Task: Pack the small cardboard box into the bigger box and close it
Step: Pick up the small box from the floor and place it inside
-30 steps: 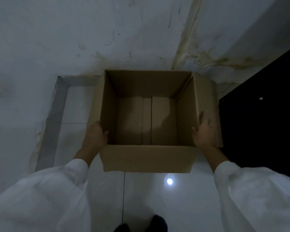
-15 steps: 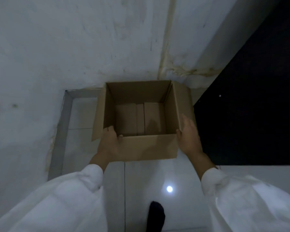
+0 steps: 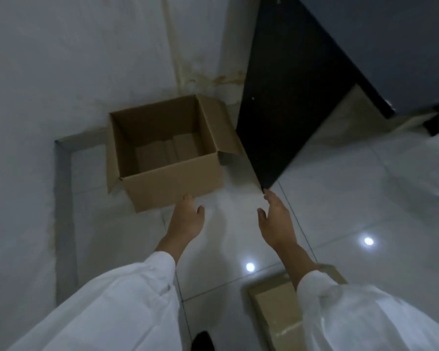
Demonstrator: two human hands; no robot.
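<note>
An open bigger box (image 3: 162, 153) sits on the floor, flaps spread to receive. Both hands are empty, fingers loosely spread: left hand (image 3: 186, 219) nearly at its front wall, right hand (image 3: 276, 221) right of it. The small cardboard box (image 3: 276, 307) lies well nearer the person, unpacked.

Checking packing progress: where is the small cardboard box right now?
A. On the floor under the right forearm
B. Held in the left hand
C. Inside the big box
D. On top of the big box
A: the small box lies on the floor tiles beneath the right sleeve, while the big box stands open and both hands are empty.
</note>
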